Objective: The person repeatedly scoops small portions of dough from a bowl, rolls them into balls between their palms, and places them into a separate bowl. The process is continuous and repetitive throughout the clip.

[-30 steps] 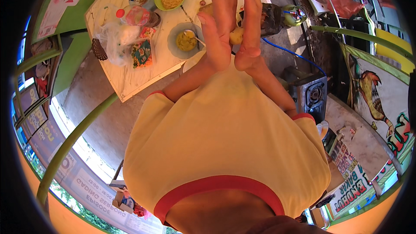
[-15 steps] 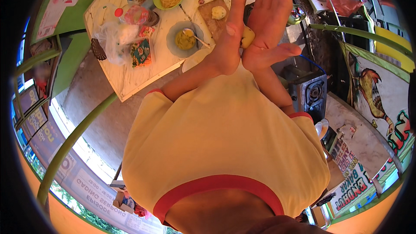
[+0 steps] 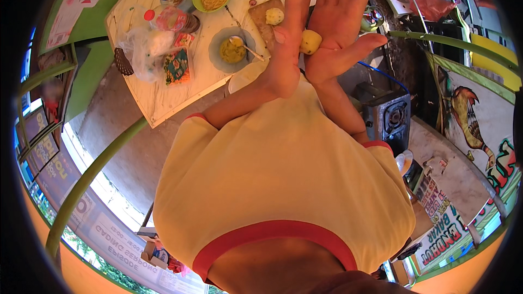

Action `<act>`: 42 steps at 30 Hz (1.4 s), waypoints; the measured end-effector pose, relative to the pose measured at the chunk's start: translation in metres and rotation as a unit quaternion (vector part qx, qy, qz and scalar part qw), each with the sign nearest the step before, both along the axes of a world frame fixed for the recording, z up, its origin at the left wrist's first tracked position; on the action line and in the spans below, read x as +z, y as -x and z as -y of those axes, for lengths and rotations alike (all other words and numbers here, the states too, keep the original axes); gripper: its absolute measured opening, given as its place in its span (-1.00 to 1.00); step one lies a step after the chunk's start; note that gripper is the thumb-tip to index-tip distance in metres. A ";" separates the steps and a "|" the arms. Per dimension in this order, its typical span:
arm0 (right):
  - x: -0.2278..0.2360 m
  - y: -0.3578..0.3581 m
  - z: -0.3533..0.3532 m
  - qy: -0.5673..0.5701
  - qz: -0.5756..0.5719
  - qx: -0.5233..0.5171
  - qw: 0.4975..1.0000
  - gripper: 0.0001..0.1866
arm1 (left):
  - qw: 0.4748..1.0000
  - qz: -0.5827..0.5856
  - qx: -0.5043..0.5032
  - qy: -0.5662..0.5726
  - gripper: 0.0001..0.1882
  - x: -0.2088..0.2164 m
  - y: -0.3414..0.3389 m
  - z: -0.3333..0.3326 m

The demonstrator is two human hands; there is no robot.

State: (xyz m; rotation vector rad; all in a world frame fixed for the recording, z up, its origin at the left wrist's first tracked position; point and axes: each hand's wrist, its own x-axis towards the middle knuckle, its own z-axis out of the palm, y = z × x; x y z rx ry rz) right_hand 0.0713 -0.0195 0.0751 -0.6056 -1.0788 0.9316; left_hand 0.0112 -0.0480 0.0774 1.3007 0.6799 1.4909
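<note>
Both my hands are raised above the table's right edge with palms turned toward each other. Between them sits a small yellow ball (image 3: 310,42) of what looks like dough or mash, resting against the palm side of my right hand (image 3: 339,32). That hand is open, its fingers stretched out and thumb apart. My left hand (image 3: 287,38) is also open, fingers straight and seen edge-on, close beside the ball. Partly hidden behind it, a wooden cutting board (image 3: 260,17) bears a pale yellow speckled lump (image 3: 274,16).
On the marble-patterned table (image 3: 158,103) stand a grey bowl (image 3: 217,54) of yellow mixture with a spoon (image 3: 251,50), and a green bowl (image 3: 197,1). A bottle (image 3: 173,19), a plastic bag (image 3: 144,54) and a colourful packet (image 3: 177,68) lie left. A stove (image 3: 389,117) stands right.
My palms have parted a little, the right hand turning more open. The yellow ball, partly hidden between them before, now shows almost whole.
</note>
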 end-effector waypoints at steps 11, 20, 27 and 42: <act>-0.023 0.005 0.000 -0.033 0.094 0.037 0.994 0.18 | 0.990 0.124 0.064 0.019 -0.07 -0.005 -0.003 -0.008; -0.026 -0.004 0.004 -0.091 0.218 0.051 0.970 0.22 | 0.992 0.079 0.089 -0.029 -0.10 0.000 0.008 -0.015; -0.020 0.003 0.004 -0.108 0.179 0.037 0.977 0.24 | 0.995 0.002 0.093 0.038 -0.07 0.002 0.006 -0.008; -0.002 0.016 -0.002 -0.097 0.100 -0.023 0.990 0.14 | 0.993 0.095 -0.004 -0.063 -0.03 0.002 0.014 0.001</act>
